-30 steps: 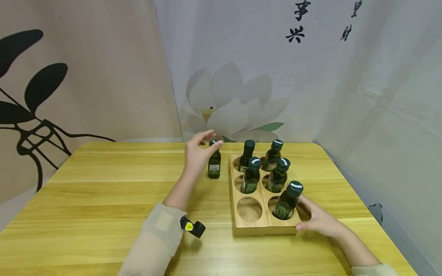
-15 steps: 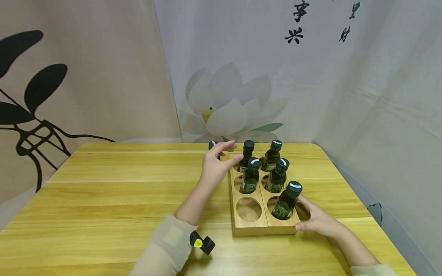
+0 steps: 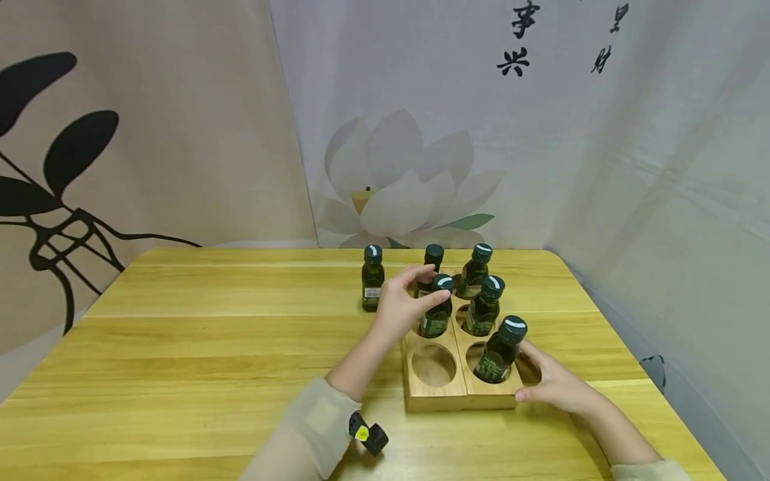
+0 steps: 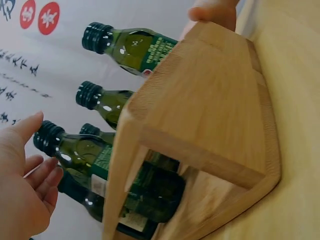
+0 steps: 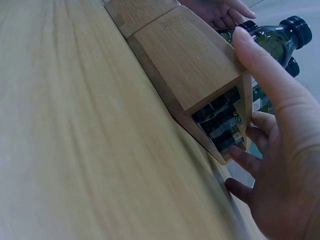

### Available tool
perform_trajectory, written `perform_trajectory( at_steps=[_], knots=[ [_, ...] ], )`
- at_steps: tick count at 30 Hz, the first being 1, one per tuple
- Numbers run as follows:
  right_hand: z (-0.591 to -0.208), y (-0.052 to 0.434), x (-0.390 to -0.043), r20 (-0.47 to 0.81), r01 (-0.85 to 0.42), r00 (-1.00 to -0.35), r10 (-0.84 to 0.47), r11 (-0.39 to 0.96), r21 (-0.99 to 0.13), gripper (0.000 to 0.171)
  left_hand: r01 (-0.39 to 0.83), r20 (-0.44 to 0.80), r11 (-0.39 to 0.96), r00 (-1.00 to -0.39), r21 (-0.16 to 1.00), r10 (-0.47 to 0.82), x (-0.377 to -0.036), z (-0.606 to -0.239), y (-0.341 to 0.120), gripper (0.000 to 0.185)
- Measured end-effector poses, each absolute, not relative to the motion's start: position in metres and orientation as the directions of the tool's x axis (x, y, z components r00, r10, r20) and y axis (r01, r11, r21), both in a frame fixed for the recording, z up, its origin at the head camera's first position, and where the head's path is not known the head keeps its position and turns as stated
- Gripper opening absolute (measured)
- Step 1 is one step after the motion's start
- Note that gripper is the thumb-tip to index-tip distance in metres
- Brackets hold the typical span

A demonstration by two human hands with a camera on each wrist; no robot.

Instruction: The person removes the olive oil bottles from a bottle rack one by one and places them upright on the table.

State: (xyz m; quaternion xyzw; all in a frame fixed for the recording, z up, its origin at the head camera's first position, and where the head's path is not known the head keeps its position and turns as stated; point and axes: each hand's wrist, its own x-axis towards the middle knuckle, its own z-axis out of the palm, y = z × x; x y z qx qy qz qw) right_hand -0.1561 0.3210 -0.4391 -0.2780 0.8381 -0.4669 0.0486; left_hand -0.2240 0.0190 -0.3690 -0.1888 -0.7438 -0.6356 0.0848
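A two-part wooden rack (image 3: 436, 402) holds several small green glass bottles with dark screw caps, in two columns. My left hand (image 3: 404, 304) is at the cap of the left column's middle bottle (image 3: 436, 322). In the left wrist view, the thumb and fingers spread around that cap (image 4: 48, 137) without closing on it; contact is unclear. My right hand (image 3: 556, 381) holds the rack's near right corner, thumb at the front and fingers along the side, beside the tilted front-right bottle (image 3: 500, 354). The front-left hole (image 3: 434, 365) contains no bottle.
One more bottle (image 3: 372, 280) stands upright on the wooden table (image 3: 210, 347), left of the rack. Behind the table hangs a printed cloth (image 3: 409, 100). A small black camera (image 3: 368, 434) is strapped at the left sleeve.
My left hand has moved right and nearer, from beside the lone bottle to the left column's middle bottle. The right hand and the rack have stayed put.
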Motion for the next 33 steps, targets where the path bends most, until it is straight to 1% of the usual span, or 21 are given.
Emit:
perform_trajectory(
  at_steps=[5, 11, 16, 22, 27, 33],
  knots=[
    [-0.439, 0.321, -0.157, 0.177, -0.419, -0.842, -0.510, 0.411, -0.809, 0.096, 0.367, 0.343, 0.120, -0.922, 0.923, 0.182, -0.226, -0.373, 0.024, 0.049],
    [-0.439, 0.322, -0.157, 0.177, -0.422, -0.844, -0.506, 0.423, -0.802, 0.096, 0.401, 0.375, 0.146, -0.910, 0.904, 0.180, -0.224, -0.372, 0.027, 0.038],
    [-0.440, 0.322, -0.157, 0.181, -0.426, -0.842, -0.508, 0.420, -0.802, 0.095, 0.423, 0.393, 0.169, -0.901, 0.890, 0.182, -0.224, -0.372, 0.027, 0.037],
    [-0.441, 0.322, -0.157, 0.185, -0.430, -0.837, -0.514, 0.412, -0.803, 0.094, 0.443, 0.418, 0.157, -0.893, 0.883, 0.169, -0.224, -0.368, 0.025, 0.034],
    [-0.441, 0.322, -0.157, 0.184, -0.428, -0.837, -0.515, 0.408, -0.806, 0.094, 0.476, 0.455, 0.165, -0.878, 0.864, 0.149, -0.225, -0.358, 0.023, 0.033],
    [-0.440, 0.321, -0.156, 0.177, -0.419, -0.842, -0.509, 0.412, -0.809, 0.095, 0.507, 0.492, 0.130, -0.860, 0.852, 0.137, -0.225, -0.344, 0.018, 0.035]
  ],
)
